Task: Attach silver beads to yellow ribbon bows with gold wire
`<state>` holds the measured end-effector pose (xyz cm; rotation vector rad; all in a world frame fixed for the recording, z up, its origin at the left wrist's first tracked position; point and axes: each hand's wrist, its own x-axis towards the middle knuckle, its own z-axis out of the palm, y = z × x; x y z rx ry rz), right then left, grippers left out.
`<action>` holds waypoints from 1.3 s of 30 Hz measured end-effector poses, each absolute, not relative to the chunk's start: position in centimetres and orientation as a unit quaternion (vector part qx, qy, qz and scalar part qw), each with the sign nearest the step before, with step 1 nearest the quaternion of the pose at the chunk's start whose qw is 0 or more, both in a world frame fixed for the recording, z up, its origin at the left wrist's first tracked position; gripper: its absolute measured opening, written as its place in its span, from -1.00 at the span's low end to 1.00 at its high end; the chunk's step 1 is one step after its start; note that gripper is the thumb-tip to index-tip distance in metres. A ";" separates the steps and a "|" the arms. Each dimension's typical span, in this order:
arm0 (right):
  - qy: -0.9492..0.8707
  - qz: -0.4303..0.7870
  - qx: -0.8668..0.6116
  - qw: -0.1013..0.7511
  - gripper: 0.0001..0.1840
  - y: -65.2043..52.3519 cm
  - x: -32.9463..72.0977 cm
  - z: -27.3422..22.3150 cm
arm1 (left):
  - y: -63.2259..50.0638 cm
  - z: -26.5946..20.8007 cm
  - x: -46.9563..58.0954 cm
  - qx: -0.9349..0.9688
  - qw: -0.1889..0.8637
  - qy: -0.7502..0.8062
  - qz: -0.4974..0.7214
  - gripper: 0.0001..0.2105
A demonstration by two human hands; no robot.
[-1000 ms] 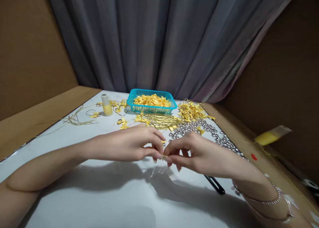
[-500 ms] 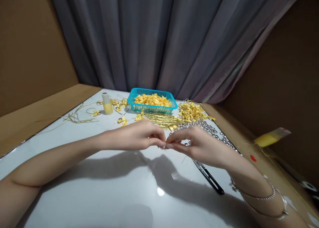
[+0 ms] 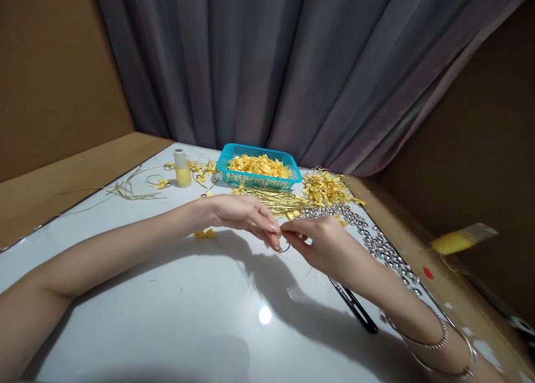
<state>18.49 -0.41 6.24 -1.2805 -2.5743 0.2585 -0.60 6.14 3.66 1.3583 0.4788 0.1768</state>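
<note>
My left hand [image 3: 246,214] and my right hand [image 3: 324,241] meet above the white table, fingertips almost touching. A thin loop of cord [image 3: 286,249] hangs between them. Thumb and forefinger of my right hand pinch the cord, and my left fingertips are closed on it too; what else lies in the pinch is hidden. Under my left wrist, a yellow ribbon bow [image 3: 204,234] rests on the tabletop. Just behind my hands is a bundle of gold cords [image 3: 276,200]. Close to my right hand, silver beads [image 3: 376,243] are scattered.
A blue basket [image 3: 259,181] of yellow bows stands at the back. Beside it lies a pile of corded bows [image 3: 328,187]. A yellow-and-white bottle [image 3: 183,168] stands at the left, near loose cords [image 3: 129,190]. A black-handled tool [image 3: 359,309] lies partly under my right forearm.
My left hand has lifted slightly and turned, its fingers now more extended. The cord loop shows below the fingertips. A yellow bow has come into view beneath my left wrist.
</note>
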 end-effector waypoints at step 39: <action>-0.762 0.509 -0.400 0.019 -0.68 3.7 20.3 6.0 | 3.5 4.1 0.3 0.831 0.435 0.319 0.134 -0.88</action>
